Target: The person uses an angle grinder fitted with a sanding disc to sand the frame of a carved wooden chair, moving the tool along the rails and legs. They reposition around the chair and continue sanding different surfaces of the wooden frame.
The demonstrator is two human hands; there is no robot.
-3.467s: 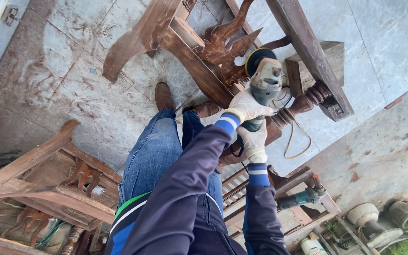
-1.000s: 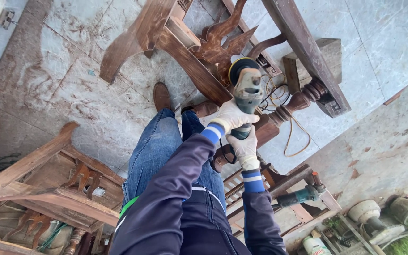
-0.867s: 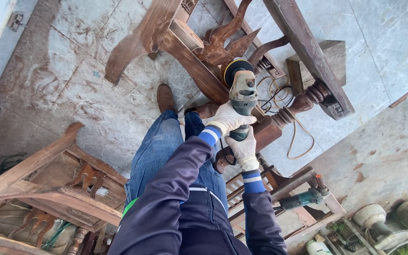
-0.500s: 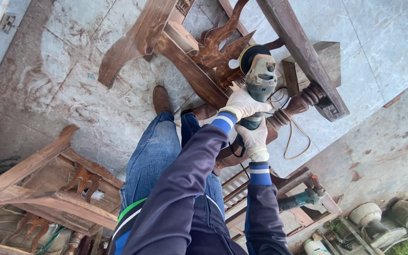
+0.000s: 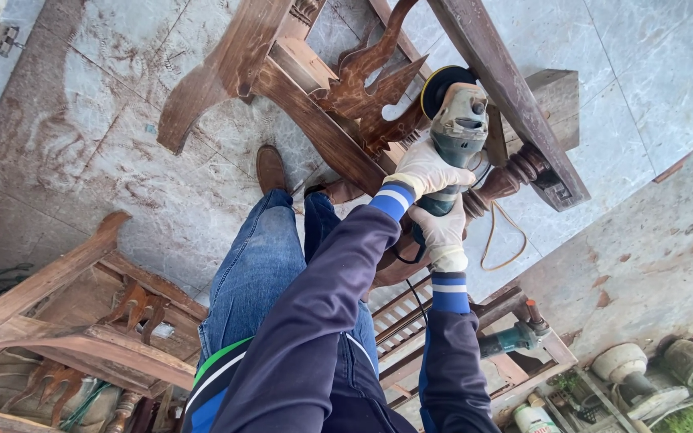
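Angle grinders, two. We hold one grey-green angle grinder in both hands, its black sanding disc pressed to the carved wooden chair frame at upper centre. A second teal power tool lies unattended on wooden slats at lower right.

Chair frames, two in view. The one under the disc lies tipped on the tiled floor, with a carved splat, a turned leg and a long dark rail. Another chair frame rests at lower left, well apart from our hands.

Wooden block, one, behind the rail.

Cord, one tan loop on the floor beneath the turned leg.

Shoes, two: one brown shoe flat on the tile, the second partly hidden by the frame.

Containers: one white bottle at the bottom edge, contents not visible; round grey vessels at lower right, too blurred for us to tell what they hold.

Hands, two, both in pale gloves with blue-striped cuffs. Our left hand is closed over the grinder's neck just behind the head, arm stretched forward. Our right hand is wrapped round the rear body of the tool, just below the left, forearm rising from lower right.
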